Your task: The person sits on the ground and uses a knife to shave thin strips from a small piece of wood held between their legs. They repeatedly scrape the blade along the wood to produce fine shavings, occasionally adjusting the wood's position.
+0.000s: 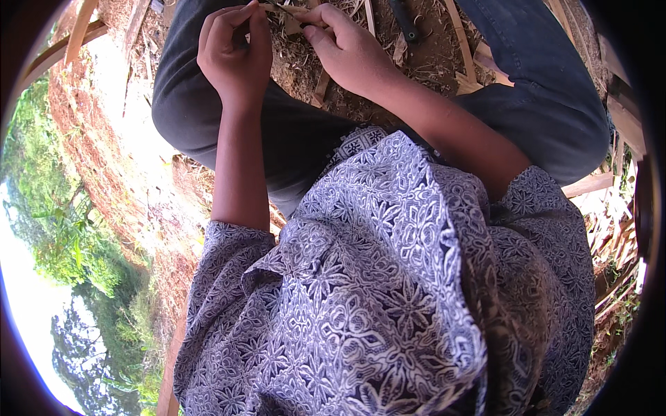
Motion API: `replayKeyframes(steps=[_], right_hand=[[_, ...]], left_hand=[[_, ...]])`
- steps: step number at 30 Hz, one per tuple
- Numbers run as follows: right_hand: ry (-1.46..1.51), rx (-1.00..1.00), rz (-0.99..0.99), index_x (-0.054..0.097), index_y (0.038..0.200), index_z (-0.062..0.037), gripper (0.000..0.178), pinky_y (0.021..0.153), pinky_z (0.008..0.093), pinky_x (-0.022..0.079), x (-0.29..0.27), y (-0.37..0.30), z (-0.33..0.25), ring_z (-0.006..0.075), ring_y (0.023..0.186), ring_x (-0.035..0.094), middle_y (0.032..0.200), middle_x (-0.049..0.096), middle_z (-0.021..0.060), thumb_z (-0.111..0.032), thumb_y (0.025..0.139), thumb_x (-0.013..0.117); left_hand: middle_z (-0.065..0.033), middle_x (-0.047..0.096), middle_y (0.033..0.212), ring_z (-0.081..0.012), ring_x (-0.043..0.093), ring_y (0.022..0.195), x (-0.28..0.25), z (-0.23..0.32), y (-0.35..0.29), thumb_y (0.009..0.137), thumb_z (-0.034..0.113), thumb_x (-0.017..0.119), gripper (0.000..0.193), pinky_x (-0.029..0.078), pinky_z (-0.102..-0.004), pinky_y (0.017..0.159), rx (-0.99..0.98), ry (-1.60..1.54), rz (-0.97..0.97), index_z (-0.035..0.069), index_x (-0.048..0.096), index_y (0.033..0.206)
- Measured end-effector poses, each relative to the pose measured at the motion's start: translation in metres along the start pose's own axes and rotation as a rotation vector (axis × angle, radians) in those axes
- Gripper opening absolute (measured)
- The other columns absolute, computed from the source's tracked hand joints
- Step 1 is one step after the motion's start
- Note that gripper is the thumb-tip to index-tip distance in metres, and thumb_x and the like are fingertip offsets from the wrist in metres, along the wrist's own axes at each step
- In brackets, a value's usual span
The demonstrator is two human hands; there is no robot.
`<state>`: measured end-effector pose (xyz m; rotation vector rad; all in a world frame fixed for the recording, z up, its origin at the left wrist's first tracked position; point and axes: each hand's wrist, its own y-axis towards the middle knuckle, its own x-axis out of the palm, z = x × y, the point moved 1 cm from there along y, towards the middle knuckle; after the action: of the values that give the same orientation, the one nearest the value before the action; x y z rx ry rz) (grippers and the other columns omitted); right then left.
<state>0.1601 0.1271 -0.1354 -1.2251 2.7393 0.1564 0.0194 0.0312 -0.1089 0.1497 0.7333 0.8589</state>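
At the top edge of the head view, my left hand (pixel 238 54) is closed in a pinch, thumb and forefinger together on one end of a thin pale wooden strip (pixel 279 7). My right hand (pixel 348 54) is closed too, its thumb and forefinger around the strip's other end. A small dark sliver shows along the strip between the hands, too small to name. The strip lies roughly level above the ground between my legs, and the frame's top edge cuts off part of this spot.
A black tool handle (pixel 404 21) with a hole in its end lies on the ground right of my right hand. Wood shavings and long wooden slats (pixel 460 38) are scattered over the soil. My bent legs in dark trousers (pixel 548 104) frame the spot. Greenery (pixel 76 236) stands at the left.
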Motion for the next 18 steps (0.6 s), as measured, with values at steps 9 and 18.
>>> replayKeyframes(steps=[9,18], right_hand=[[-0.061,0.214,-0.135,0.059,0.125,-0.0069,0.024,0.084,0.0439,0.057,-0.008,0.005,0.004,0.0383,0.103,0.072,0.108,0.073,0.0198,-0.014,0.102,0.059],[-0.065,0.126,-0.112,0.057,0.117,-0.0084,0.016,0.081,0.0484,0.055,-0.002,0.004,-0.013,0.0417,0.099,0.070,0.110,0.070,0.0218,-0.017,0.104,0.058]], left_hand=[[-0.0086,0.072,0.094,-0.0140,0.073,0.083,-0.001,-0.005,-0.003,0.094,-0.004,0.070,0.007,0.059,-0.0257,0.074,-0.021,-0.086,0.020,-0.001,0.070,0.100],[-0.0058,0.074,0.086,-0.0142,0.072,0.080,-0.003,-0.009,-0.002,0.092,0.005,0.075,0.007,0.056,-0.0268,0.073,0.056,0.167,0.036,0.002,0.072,0.099]])
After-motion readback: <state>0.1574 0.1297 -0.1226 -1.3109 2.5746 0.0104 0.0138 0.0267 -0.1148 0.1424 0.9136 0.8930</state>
